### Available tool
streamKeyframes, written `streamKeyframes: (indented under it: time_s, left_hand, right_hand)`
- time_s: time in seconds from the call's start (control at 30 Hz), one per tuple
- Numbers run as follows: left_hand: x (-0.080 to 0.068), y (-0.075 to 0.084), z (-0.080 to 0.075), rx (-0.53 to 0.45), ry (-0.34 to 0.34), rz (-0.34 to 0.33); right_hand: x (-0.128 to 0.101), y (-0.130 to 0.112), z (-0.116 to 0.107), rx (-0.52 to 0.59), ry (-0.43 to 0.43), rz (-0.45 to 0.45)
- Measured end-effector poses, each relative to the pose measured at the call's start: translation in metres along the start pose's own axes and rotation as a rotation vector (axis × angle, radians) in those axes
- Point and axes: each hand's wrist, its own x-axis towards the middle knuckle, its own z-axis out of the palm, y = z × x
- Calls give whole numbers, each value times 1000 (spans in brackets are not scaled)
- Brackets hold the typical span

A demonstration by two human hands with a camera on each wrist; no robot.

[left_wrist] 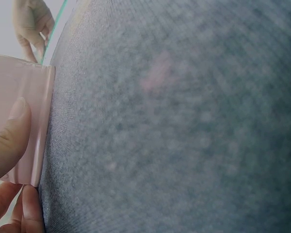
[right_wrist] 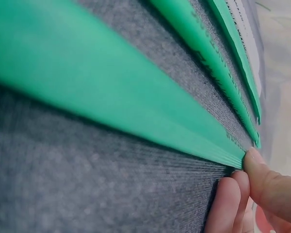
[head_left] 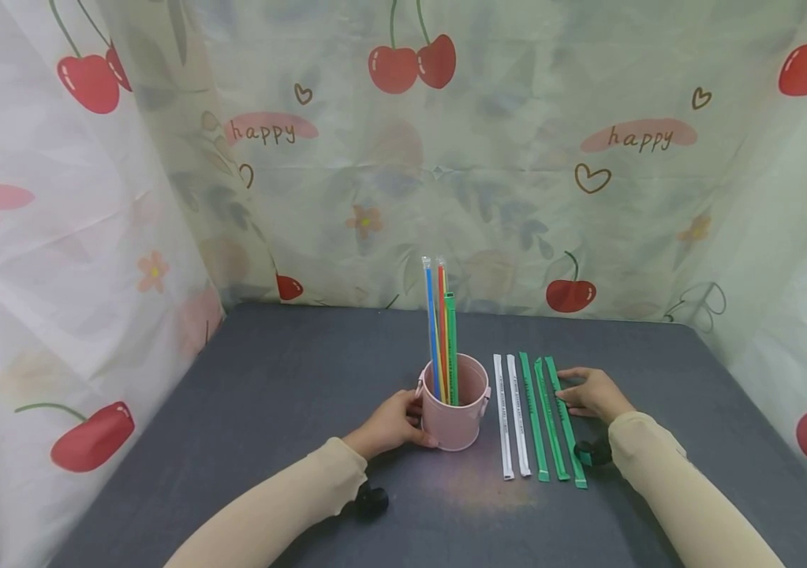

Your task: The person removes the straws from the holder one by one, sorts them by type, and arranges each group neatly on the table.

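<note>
Sleeved forearms reach in from the near edge, and the right hand (head_left: 591, 392) lies at about four o'clock from the pink cup (head_left: 454, 414). Its fingers are nearly straight, tips touching the far end of the outermost green wrapped straw (head_left: 565, 422); the right wrist view shows a fingertip (right_wrist: 262, 174) pressed against that straw's end (right_wrist: 111, 92), not curled round it. This straw lies flat on the grey table (head_left: 268, 394), rightmost of a row fanned slightly apart: two more green wrapped straws (head_left: 541, 418) beside it, then two white wrapped straws (head_left: 511, 416) nearer the cup.

Judging by its look, the straw is very light, thin and slick in its paper sleeve, stiff enough along its length but easy to kink. Lying flush on the cloth, it likely needs a pinch at one end, or a nail under the tip.

At nine o'clock of the cup, the left hand (head_left: 392, 424) grips its side, thumb (left_wrist: 9, 141) curled against the pink wall (left_wrist: 24, 97). Blue, orange and green straws (head_left: 441, 335) stand upright inside. Cherry-printed curtains (head_left: 517, 158) hang behind.
</note>
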Motion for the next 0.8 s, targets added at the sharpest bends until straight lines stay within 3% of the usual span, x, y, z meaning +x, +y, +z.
streamKeyframes:
  time_s: [0.57,0.8]
  left_hand:
    - [1,-1,0,4,0,7]
    - [3,-3,0,2,-7,2]
  right_hand:
    - [-4,-3,-2,49,-10,13]
    - [-12,-3,-4,32,-41,-23]
